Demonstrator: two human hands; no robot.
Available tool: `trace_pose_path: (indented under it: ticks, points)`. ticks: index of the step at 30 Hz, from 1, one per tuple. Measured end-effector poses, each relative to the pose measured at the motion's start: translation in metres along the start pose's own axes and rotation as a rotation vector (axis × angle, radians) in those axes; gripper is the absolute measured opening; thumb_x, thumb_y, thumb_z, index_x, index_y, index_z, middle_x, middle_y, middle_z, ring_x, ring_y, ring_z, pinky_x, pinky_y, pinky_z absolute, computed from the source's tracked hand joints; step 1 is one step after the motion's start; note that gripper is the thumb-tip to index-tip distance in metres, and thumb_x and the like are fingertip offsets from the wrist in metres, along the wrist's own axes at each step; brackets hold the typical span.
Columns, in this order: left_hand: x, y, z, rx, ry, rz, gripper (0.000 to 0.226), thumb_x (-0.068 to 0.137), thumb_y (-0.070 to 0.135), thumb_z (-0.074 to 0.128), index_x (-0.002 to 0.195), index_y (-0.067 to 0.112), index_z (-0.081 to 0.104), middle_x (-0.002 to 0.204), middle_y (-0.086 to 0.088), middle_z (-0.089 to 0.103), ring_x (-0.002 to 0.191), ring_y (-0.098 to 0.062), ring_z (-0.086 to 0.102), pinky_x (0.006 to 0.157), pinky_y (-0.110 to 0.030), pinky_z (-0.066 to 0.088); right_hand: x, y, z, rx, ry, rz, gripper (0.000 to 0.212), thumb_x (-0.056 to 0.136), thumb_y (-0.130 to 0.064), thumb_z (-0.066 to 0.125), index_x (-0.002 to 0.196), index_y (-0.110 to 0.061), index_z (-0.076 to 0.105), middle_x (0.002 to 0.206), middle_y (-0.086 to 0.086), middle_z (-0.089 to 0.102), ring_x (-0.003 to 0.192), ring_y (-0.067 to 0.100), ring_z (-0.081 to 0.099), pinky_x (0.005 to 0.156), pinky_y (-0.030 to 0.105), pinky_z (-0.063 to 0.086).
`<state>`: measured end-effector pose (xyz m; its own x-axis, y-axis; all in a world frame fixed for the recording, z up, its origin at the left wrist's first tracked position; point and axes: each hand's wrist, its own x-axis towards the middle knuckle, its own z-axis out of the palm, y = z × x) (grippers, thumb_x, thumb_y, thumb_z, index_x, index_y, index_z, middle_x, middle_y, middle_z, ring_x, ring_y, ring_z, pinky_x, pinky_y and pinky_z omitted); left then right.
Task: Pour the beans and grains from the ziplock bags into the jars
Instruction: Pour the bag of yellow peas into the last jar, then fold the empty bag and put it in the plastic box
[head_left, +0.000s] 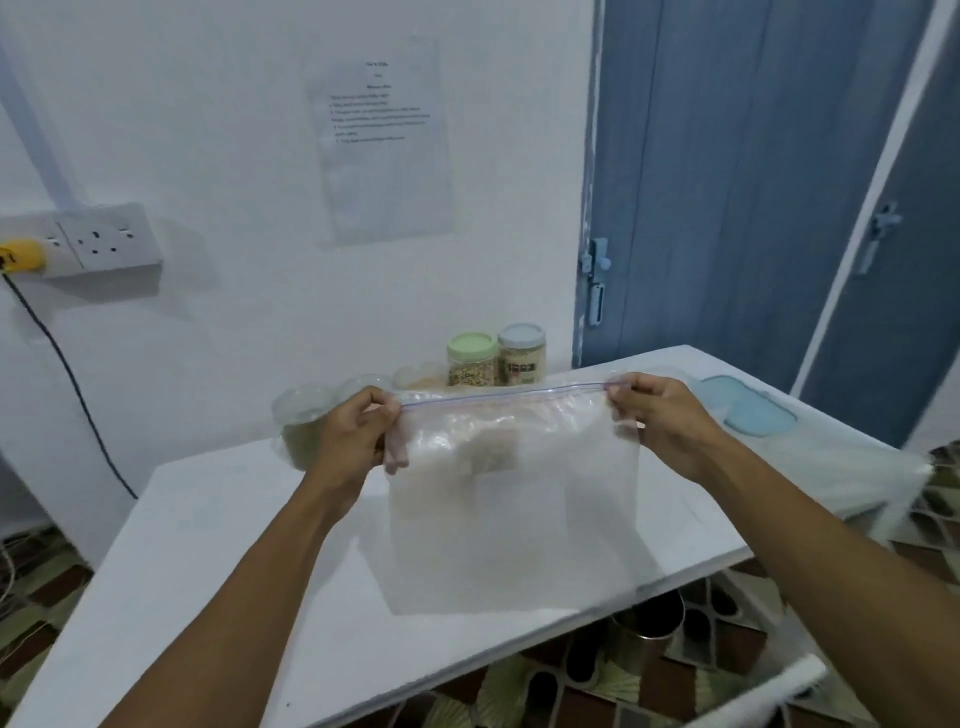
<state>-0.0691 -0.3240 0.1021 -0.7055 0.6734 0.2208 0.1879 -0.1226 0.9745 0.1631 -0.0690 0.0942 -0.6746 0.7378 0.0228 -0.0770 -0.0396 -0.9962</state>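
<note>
Clear plastic ziplock bag (511, 499) hangs upright in the air above the middle of the white table (208, 571), its lower edge near the table's near edge; the blue zip strip (504, 395) along its top is pulled taut and runs left to right, roughly level with the table's far edge. The left hand (353, 431) pinches the strip's left end with curled fingers and thumb; the right hand (660, 421) pinches its right end the same way; both are clamped on the bag, one at each top corner. The strip reads as one straight line, so the mouth looks closed, though blur leaves this unsure; whether pale grain lies inside cannot be told through the hazy film.

The open clear plastic jars (304, 415) stand beyond the bag toward the far left corner, just behind the left hand; one shows brownish contents. The green-lidded jar (471, 359) and the grey-blue-lidded jar (522, 354) stand side by side at the far edge, behind the strip's middle, both capped and filled.

As I judge it, the pour turns on this: the open jars lie away and to the left, nearer the left hand, so the bag's mouth would have to open and tip toward that far left corner.
</note>
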Motion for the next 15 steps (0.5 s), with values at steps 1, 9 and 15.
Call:
trace_pose_path:
  ticks: [1, 9, 15]
  points:
    - [0.003, 0.004, 0.016, -0.005, -0.001, 0.006, 0.017, 0.101, 0.010, 0.051, 0.087, 0.001, 0.052, 0.051, -0.014, 0.053, 0.037, -0.024, 0.044, 0.041, -0.025, 0.044, 0.000, -0.002, -0.015, -0.017, 0.015, 0.002, 0.006, 0.095, -0.011, 0.064, 0.094, -0.010, 0.070, 0.075, 0.001, 0.063, 0.061, 0.011, 0.055, 0.060, 0.025, 0.049]
    - [0.019, -0.008, 0.206, -0.110, -0.048, -0.081, 0.016, 0.101, 0.006, 0.050, 0.085, 0.007, 0.050, 0.062, -0.011, 0.060, 0.034, -0.016, 0.050, 0.033, -0.021, 0.036, 0.015, -0.015, -0.191, -0.169, 0.124, 0.058, 0.009, 0.098, -0.018, 0.061, 0.092, -0.017, 0.068, 0.086, 0.010, 0.061, 0.077, 0.025, 0.050, 0.061, 0.029, 0.036]
    - [0.049, -0.026, 0.295, -0.463, -0.196, -0.502, 0.013, 0.097, 0.004, 0.051, 0.086, 0.006, 0.056, 0.068, -0.008, 0.063, 0.053, -0.012, 0.060, 0.042, -0.020, 0.052, 0.034, -0.051, -0.294, -0.151, -0.001, 0.306, 0.016, 0.097, -0.007, 0.059, 0.105, 0.001, 0.069, 0.092, 0.015, 0.074, 0.072, 0.020, 0.071, 0.067, 0.031, 0.060]
